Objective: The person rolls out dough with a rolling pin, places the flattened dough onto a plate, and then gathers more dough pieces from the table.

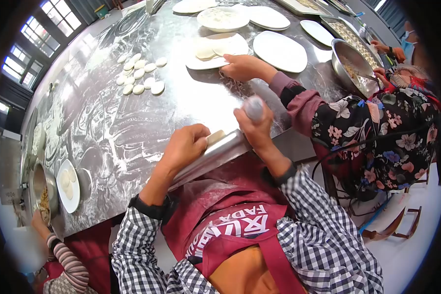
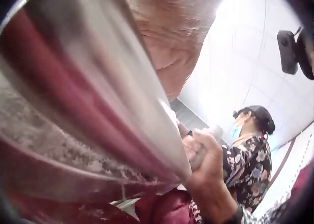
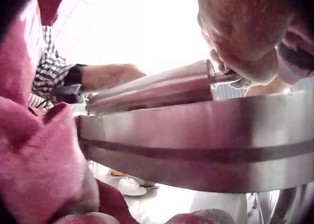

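At the table's near edge, my right hand [image 1: 255,125] grips the grey handle [image 1: 254,108] of a steel rolling pin [image 1: 223,152]. The pin's roller lies along the edge, and the right wrist view shows the roller [image 3: 162,86] just above the table rim. My left hand [image 1: 183,147] pinches a small flat piece of dough [image 1: 215,137] between thumb and fingers, right beside the roller. In the left wrist view the shiny roller [image 2: 98,67] fills the left side, below my left hand [image 2: 171,32]. Several round dough pieces [image 1: 138,73] lie further up the floured table.
Another person's hand [image 1: 247,67] touches a white plate [image 1: 193,61] bearing flat dough rounds. More white plates [image 1: 280,51] stand at the back. A metal bowl [image 1: 350,63] is at the right; at the left are a plate [image 1: 69,196] with wrappers and a bowl of filling [image 1: 45,196].
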Action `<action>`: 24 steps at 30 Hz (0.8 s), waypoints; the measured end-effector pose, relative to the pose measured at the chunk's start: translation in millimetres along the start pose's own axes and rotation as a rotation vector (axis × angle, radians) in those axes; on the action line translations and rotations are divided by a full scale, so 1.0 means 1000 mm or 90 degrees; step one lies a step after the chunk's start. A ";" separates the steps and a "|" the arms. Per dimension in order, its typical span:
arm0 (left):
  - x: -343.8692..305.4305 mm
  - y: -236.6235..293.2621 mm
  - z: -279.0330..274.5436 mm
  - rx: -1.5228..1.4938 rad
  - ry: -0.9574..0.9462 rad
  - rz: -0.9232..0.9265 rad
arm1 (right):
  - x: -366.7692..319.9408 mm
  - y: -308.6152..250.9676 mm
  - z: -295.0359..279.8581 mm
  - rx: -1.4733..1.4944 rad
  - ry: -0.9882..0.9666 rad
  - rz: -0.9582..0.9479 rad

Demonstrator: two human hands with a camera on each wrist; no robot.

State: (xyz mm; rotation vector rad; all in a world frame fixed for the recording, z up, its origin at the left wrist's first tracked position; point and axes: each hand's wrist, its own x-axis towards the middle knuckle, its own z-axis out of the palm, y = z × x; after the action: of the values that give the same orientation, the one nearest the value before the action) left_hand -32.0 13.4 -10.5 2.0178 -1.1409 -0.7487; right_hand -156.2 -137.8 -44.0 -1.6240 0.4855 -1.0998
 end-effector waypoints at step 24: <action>0.009 0.008 0.000 0.122 0.069 0.001 | 0.010 0.002 0.005 0.031 0.001 0.030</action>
State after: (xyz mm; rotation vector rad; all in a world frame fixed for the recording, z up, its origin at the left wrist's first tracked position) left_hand -32.0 2.6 -6.1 2.1867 -1.1884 -0.5382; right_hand -146.9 -143.5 -41.6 -1.5621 0.4924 -1.0711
